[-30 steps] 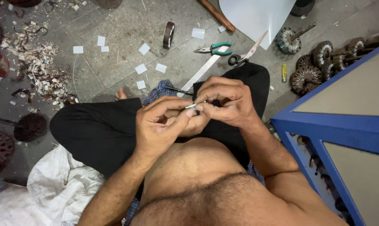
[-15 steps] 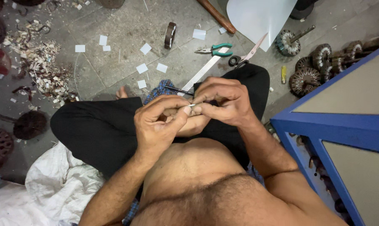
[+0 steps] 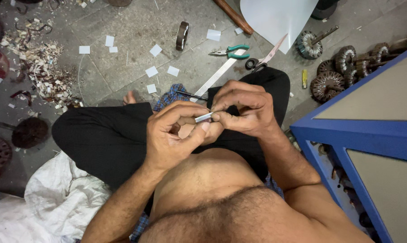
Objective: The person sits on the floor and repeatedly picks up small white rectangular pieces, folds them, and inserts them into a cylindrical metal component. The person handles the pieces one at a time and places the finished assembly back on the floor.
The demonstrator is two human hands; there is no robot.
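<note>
I sit cross-legged on a concrete floor in black trousers. My left hand (image 3: 172, 135) and my right hand (image 3: 244, 108) meet in front of my belly. Together they pinch a small folded strip of white paper (image 3: 204, 117) between thumbs and fingertips. The strip lies almost level, with one end in each hand. A thin dark pen (image 3: 191, 94) rests on a checked cloth (image 3: 169, 96) just beyond my hands.
On the floor ahead lie a metal ruler (image 3: 217, 76), green-handled pliers (image 3: 231, 50), scissors (image 3: 264, 58), small white paper pieces (image 3: 151, 71) and a large white sheet (image 3: 277, 18). Wound motor stators (image 3: 328, 85) sit at the right beside a blue metal frame (image 3: 360, 135). Scrap heap (image 3: 37, 67) at left.
Both hands have stayed together, with the fingers shifting slightly along the paper strip. The strip now shows more plainly between the fingertips.
</note>
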